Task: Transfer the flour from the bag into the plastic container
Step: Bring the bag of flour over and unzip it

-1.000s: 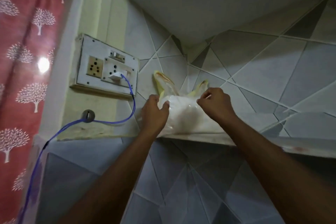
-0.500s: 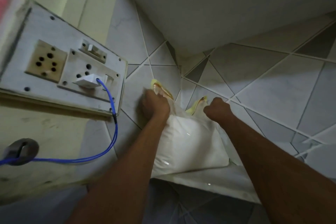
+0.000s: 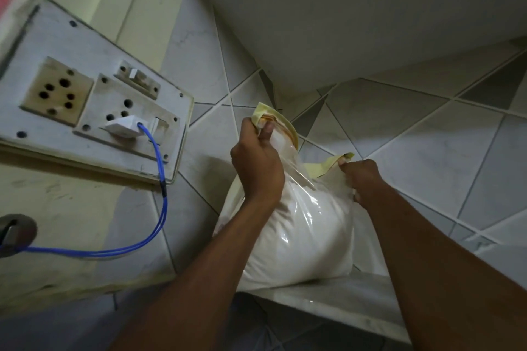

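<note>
Your left hand [image 3: 256, 162] pinched the yellow top edge of the flour bag [image 3: 302, 231], thumb and fingers curled round the plastic. Your right hand [image 3: 360, 179] gripped the other yellow corner, fingers closed on it. The bag stood upright on a stone shelf [image 3: 336, 298] in the tiled corner, full of white flour. To the left, a white plug [image 3: 122, 127] with a blue cable [image 3: 159, 188] sat in the socket board [image 3: 85, 94].
</note>
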